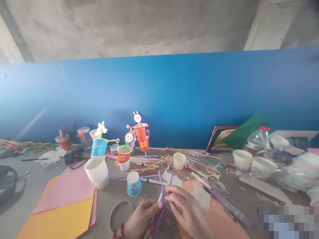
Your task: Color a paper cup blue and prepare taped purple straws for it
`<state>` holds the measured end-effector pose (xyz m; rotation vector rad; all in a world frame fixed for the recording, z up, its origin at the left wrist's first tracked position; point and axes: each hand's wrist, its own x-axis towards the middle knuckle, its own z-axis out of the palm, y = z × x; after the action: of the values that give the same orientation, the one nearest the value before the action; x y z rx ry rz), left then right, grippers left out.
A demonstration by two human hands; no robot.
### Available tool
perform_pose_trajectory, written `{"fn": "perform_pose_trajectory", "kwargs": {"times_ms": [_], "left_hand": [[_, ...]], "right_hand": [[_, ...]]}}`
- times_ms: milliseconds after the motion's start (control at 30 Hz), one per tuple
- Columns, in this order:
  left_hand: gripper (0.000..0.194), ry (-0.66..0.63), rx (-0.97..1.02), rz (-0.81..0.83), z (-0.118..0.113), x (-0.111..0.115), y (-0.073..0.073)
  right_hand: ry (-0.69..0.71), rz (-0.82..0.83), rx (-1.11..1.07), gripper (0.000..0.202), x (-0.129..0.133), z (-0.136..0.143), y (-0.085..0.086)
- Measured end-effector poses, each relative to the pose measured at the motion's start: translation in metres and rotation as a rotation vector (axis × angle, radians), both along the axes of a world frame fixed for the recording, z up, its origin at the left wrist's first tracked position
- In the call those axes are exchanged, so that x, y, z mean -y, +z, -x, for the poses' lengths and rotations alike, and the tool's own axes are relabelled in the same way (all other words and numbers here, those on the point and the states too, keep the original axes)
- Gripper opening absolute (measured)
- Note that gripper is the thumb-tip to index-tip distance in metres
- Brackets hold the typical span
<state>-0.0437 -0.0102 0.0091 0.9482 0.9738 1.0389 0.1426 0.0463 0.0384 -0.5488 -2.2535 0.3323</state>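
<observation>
My left hand [146, 212], with a red bead bracelet at its wrist, is closed on a thin white stick and a purple straw [160, 181], thumb on top. The fingers of my right hand [184, 207] pinch a second purple straw [171, 179]. Both straws have bent upper ends and cross lower down, between my hands. Their lower parts are partly hidden and blurred. Just beyond my left hand stands a small blue-painted paper cup [134, 184], upside down. Behind it is a red paper cup [124, 155] with a paper rabbit figure, resting on a white cup.
Pink and yellow paper sheets [62, 212] lie at left, near a white cup [97, 174] holding a blue cup figure. Straws and paper scraps cover the middle. Orange paper [221, 219] and a purple-handled tool [233, 207] lie right. A blue partition [186, 96] stands behind.
</observation>
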Motion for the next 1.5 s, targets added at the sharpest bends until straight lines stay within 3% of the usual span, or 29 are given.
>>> {"fn": "perform_pose_trajectory", "kwargs": {"times_ms": [300,400,500,600,833,1100,1233,1367,1500], "left_hand": [[0.041,-0.109,0.068,0.113,0.005,0.005,0.012],[0.041,-0.03,0.089,0.109,0.002,0.006,0.013],[0.044,0.104,0.088,0.099,-0.002,0.005,0.011],[0.047,0.213,0.11,0.117,-0.004,0.004,0.007],[0.055,0.26,0.129,0.067,-0.005,0.004,0.006],[0.057,0.306,0.035,0.004,-0.008,0.004,0.006],[0.059,0.318,0.087,0.061,-0.009,0.006,0.009],[0.055,0.325,0.146,0.112,-0.004,0.006,0.015],[0.05,0.431,0.117,0.026,0.008,0.004,0.027]], "right_hand": [[-0.05,0.06,-0.015,0.029,0.003,0.0,-0.003],[-0.058,0.202,-0.094,0.034,0.006,0.002,-0.007],[-0.114,0.418,-0.179,0.017,0.01,0.007,-0.009],[-0.118,0.61,-0.054,0.027,0.016,0.014,-0.012],[0.002,0.927,0.011,0.026,0.025,0.028,-0.018],[0.043,1.118,-0.007,0.047,0.034,0.036,-0.011],[0.066,1.21,-0.046,0.057,0.035,0.039,-0.013],[0.096,1.241,-0.044,0.049,0.036,0.04,-0.011],[0.07,1.229,0.011,0.039,0.038,0.039,-0.006]]}}
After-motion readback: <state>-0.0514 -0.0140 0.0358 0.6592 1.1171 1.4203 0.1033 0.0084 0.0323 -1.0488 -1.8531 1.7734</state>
